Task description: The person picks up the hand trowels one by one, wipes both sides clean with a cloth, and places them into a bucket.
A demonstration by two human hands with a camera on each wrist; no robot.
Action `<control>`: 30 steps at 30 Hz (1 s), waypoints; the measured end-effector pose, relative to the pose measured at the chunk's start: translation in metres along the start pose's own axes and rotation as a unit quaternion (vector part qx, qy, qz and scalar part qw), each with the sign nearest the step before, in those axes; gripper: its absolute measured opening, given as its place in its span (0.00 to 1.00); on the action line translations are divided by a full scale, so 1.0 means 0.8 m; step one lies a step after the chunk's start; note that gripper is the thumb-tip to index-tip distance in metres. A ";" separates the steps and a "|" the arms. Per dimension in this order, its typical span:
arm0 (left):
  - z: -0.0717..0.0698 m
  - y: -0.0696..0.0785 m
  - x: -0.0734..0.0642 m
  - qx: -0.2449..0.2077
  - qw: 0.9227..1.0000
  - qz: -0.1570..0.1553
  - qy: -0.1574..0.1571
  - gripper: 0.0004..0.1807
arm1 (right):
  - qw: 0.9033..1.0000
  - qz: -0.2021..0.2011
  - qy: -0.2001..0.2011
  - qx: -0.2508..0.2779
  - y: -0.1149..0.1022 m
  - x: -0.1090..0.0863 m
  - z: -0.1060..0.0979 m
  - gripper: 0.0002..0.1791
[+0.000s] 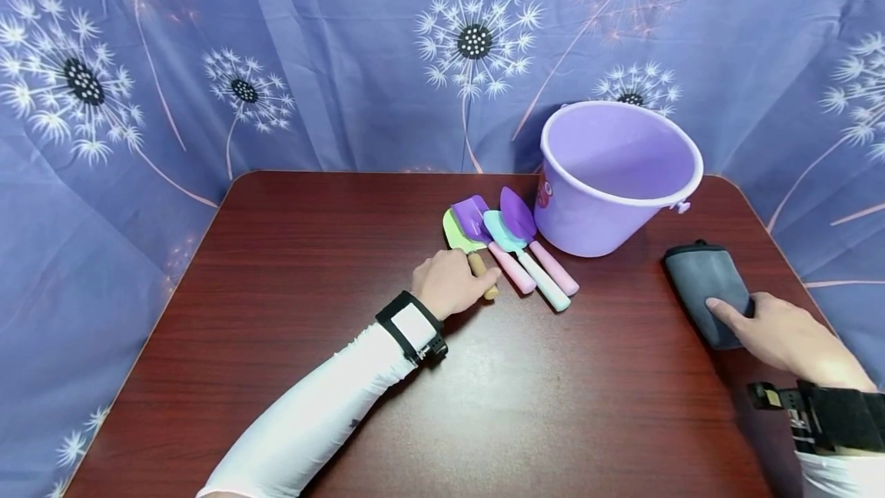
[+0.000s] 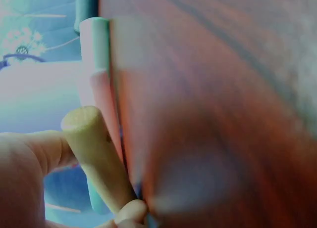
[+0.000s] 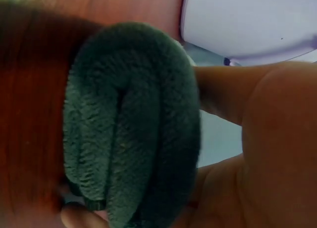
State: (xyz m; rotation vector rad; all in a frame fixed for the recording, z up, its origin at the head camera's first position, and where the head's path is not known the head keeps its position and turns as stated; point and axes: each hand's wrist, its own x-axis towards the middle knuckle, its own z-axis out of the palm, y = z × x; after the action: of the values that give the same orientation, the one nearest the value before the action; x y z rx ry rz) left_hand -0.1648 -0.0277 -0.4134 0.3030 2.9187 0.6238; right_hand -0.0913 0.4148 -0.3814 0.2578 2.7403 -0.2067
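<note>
My left hand (image 1: 445,283) pinches the wooden handle (image 2: 96,154) of a small toy shovel with a light green blade (image 1: 454,232), low over the table. Beside it lie three more toy shovels: a purple one with a pink handle (image 1: 512,267), a light blue one with a mint handle (image 1: 545,281), and another purple one (image 1: 517,214) with a pink handle. Over at the right, my right hand (image 1: 791,333) grips a folded dark grey towel (image 1: 707,294), thumb on top. Its fuzzy, rolled layers fill the middle of the right wrist view.
A light purple bucket (image 1: 594,225) stands upright at the back right, just behind the shovels. The dark red-brown wooden table (image 1: 290,275) has rounded back corners. Behind it hangs a blue curtain (image 1: 346,44) with dandelion prints.
</note>
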 end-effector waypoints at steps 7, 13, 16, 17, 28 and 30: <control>-0.015 -0.012 0.000 0.000 0.999 -0.041 -0.004 0.17 | 0.999 -0.025 -0.007 0.036 0.004 0.006 0.004 0.53; -0.023 -0.022 -0.002 0.010 0.998 -0.058 0.003 0.18 | 0.997 -0.054 0.027 0.055 -0.006 0.008 0.008 0.45; -0.025 -0.027 -0.003 0.017 0.998 -0.066 0.008 0.17 | 0.995 -0.065 0.037 0.061 -0.014 0.006 0.010 0.44; -0.025 -0.029 -0.004 0.020 0.997 -0.067 0.010 0.17 | 0.995 -0.066 0.038 0.062 -0.017 0.006 0.011 0.45; -0.031 -0.047 -0.010 0.024 0.996 -0.079 0.014 0.18 | 0.987 -0.122 0.033 0.095 -0.031 0.003 0.017 0.47; -0.033 -0.051 -0.012 0.023 0.996 -0.080 0.017 0.17 | 0.983 -0.139 0.046 0.108 -0.033 0.002 0.019 0.43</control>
State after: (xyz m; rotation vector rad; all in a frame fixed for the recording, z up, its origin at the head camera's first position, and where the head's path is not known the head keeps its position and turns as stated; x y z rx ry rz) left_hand -0.1674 -0.0767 -0.4055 0.0614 2.9552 0.5433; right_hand -0.0933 0.3864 -0.3931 -0.0614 2.8370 -0.5840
